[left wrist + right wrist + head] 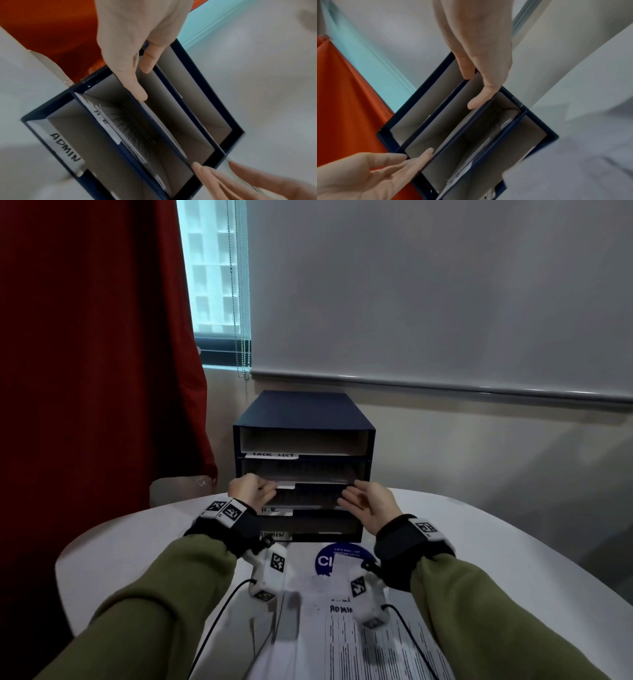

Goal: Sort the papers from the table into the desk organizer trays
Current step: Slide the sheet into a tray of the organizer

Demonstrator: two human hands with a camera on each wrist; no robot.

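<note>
A dark blue desk organizer with several stacked trays stands at the table's far edge; labels read TASK LIST, H.R. and ADMIN. A printed sheet lies in the second tray from the top. My left hand and right hand sit at that tray's two front corners, fingers straight, touching its front edge. The H.R. tray holds printed papers. More papers, the top one marked ADMIN, lie on the table below my wrists.
The white round table ends close behind the organizer, near the wall. A red curtain hangs at the left. A sheet with a blue circle lies before the organizer. Black cables trail from my wrists.
</note>
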